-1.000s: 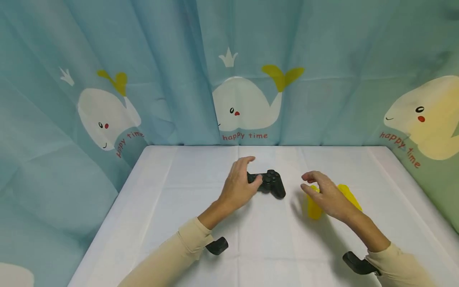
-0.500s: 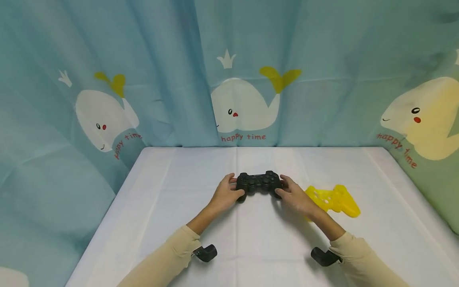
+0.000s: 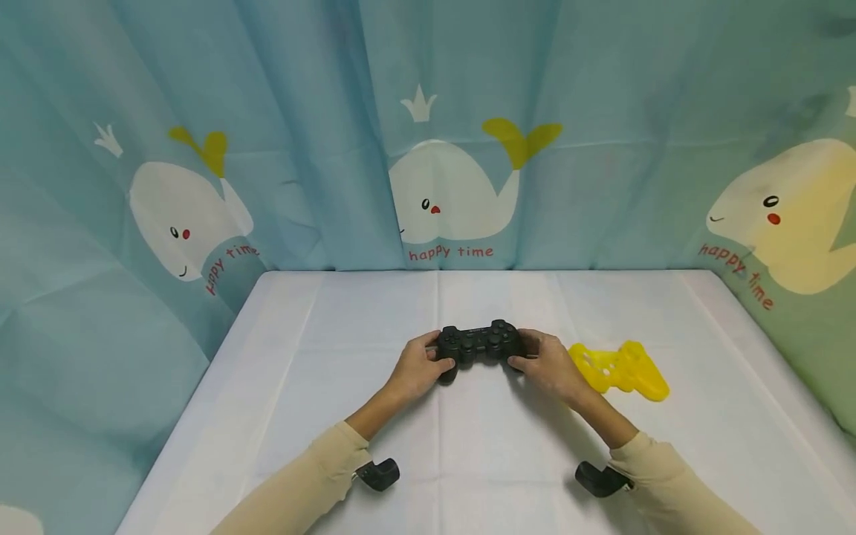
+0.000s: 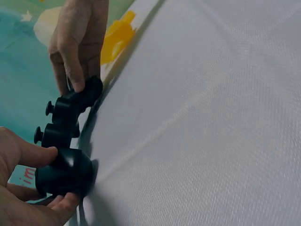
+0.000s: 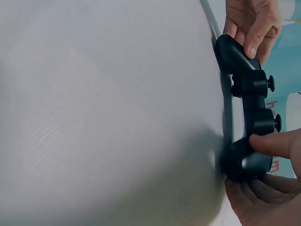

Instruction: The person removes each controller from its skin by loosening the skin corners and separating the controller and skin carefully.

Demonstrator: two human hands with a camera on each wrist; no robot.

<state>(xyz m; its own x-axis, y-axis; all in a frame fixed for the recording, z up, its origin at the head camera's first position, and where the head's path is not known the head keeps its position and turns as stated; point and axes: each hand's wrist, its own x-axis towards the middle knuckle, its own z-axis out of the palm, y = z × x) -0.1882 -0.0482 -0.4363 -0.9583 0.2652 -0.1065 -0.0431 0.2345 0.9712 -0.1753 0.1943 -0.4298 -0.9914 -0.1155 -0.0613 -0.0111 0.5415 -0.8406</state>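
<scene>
A black game controller (image 3: 478, 344) with two thumbsticks is held between both hands near the middle of the table. My left hand (image 3: 413, 369) grips its left handle, thumb on top and fingers curled behind. On the other side, my right hand (image 3: 550, 366) pinches the right handle between thumb and fingers. Both wrist views show the controller (image 4: 66, 174) from its side, close to the white cloth; whether it touches the cloth I cannot tell. A yellow silicone-like cover shaped like a controller (image 3: 623, 369) lies just right of my right hand.
The table (image 3: 361, 312) has a white cloth with fold creases. Behind and beside it hangs a blue-green curtain (image 3: 321, 186) printed with white whales. A black device (image 3: 380, 474) sits at the left wrist, and another black device (image 3: 600, 479) at the right wrist.
My right hand has moved left from above the yellow cover to the controller's right handle. The left hand has gone to the left handle. The controller has shifted slightly left, and the cover is uncovered.
</scene>
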